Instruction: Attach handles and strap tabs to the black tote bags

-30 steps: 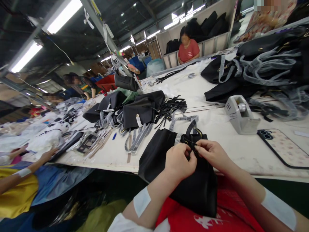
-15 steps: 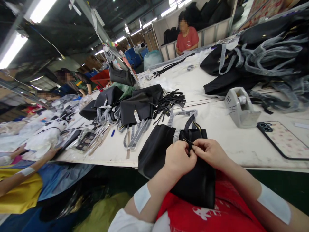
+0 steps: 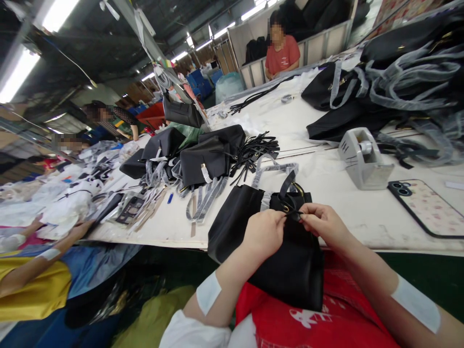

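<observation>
A black handbag [image 3: 232, 217] leans over the table's near edge against my red apron [image 3: 282, 314], its wrapped handle [image 3: 270, 164] standing up behind. At its top front is a narrow black strap [image 3: 294, 212] with a small gold ring. My left hand [image 3: 264, 234] is closed, pinching the strap near the ring with thumb and forefinger. On the other side my right hand [image 3: 322, 222] pinches the strap's end between its fingertips. The fingers partly hide the strap, so I cannot tell whether it is looped or knotted.
A tape dispenser [image 3: 364, 159] and a phone [image 3: 427, 205] lie to the right. Ahead are more black bags [image 3: 203, 162] and a bundle of black straps [image 3: 255, 152]. Wrapped bags are piled at far right. A co-worker's arm [image 3: 54, 251] reaches in at left.
My hands have moved apart, the right one shifting to the right with the strap's end. The strap and its gold ring now show between them.
</observation>
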Available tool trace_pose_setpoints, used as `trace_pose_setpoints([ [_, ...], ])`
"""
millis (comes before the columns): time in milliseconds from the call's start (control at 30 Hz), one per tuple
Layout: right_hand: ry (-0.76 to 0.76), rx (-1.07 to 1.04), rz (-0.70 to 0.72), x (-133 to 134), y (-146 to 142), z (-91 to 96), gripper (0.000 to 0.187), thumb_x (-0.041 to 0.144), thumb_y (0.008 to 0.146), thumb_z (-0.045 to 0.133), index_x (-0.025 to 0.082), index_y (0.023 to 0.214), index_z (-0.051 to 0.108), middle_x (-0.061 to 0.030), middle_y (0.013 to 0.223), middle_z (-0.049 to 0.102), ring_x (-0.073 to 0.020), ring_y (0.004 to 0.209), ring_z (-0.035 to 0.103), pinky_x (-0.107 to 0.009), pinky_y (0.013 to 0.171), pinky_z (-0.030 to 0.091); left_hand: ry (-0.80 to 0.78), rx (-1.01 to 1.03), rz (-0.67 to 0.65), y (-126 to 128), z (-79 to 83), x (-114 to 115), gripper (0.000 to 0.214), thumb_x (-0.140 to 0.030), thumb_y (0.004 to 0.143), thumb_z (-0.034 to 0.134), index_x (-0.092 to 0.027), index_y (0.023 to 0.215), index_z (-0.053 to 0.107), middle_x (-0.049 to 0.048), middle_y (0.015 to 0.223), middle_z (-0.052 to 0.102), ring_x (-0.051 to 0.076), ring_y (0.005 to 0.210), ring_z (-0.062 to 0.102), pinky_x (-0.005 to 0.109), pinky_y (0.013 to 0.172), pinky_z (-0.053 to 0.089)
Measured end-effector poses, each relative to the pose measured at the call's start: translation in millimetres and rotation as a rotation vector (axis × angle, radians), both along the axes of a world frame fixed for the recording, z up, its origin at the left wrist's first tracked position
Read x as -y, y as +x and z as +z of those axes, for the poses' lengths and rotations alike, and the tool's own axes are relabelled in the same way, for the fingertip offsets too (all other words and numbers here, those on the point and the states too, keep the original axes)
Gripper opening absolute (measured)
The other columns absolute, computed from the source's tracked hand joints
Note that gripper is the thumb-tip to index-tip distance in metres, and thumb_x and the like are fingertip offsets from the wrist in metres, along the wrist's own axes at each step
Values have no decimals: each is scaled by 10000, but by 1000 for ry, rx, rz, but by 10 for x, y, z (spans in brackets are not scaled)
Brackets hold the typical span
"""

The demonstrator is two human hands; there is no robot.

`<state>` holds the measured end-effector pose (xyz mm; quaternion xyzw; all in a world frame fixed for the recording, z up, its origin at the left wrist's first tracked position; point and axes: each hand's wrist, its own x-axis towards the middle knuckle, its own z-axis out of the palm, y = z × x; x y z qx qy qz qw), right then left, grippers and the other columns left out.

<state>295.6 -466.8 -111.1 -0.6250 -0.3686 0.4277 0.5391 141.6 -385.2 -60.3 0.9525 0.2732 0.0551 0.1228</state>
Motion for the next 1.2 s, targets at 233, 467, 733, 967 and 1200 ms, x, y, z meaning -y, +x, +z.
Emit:
trace_pose_setpoints([
  [233, 81, 187, 51, 36, -22, 53, 176, 278, 674, 514, 210, 543, 417, 40, 495, 426, -112, 490, 381, -242, 464, 251, 258, 178, 8, -10, 23, 65, 216, -248, 925, 417, -198, 907, 626, 33, 799, 644, 174, 780, 604, 292, 710, 457],
  [467, -8, 343, 112, -72, 33, -36, 275, 353, 834, 406, 203, 632, 517, 7, 562, 576, -135, 485, 491, -250, 490, 343, 259, 77, -93, 40, -104, -33, 206, -223, 927, 408, -193, 908, 611, 50, 825, 611, 176, 809, 577, 290, 736, 459],
  [733, 17, 403, 88, -93, 12, -50, 364, 437, 885, 406, 207, 621, 508, 24, 528, 524, -136, 491, 475, -251, 501, 330, 169, 157, -32, 55, -205, -66, 144, -253, 904, 466, -183, 945, 585, 58, 902, 631, 192, 849, 592, 308, 755, 470],
  [967, 86, 674, 29, -27, -25, -9, 295, 334, 832, 423, 210, 566, 394, 30, 512, 445, -131, 504, 427, -260, 503, 259, -63, 237, -81, 46, -148, -113, 70, -215, 864, 542, -194, 835, 601, 30, 847, 644, 158, 776, 598, 268, 715, 457],
  [1200, 70, 907, 30, 21, -56, -6, 242, 270, 792, 445, 202, 563, 407, 14, 524, 486, -133, 510, 437, -276, 517, 224, -151, 393, 13, 46, -89, -96, 81, -186, 857, 542, -192, 801, 600, 17, 786, 633, 146, 758, 586, 253, 713, 457],
])
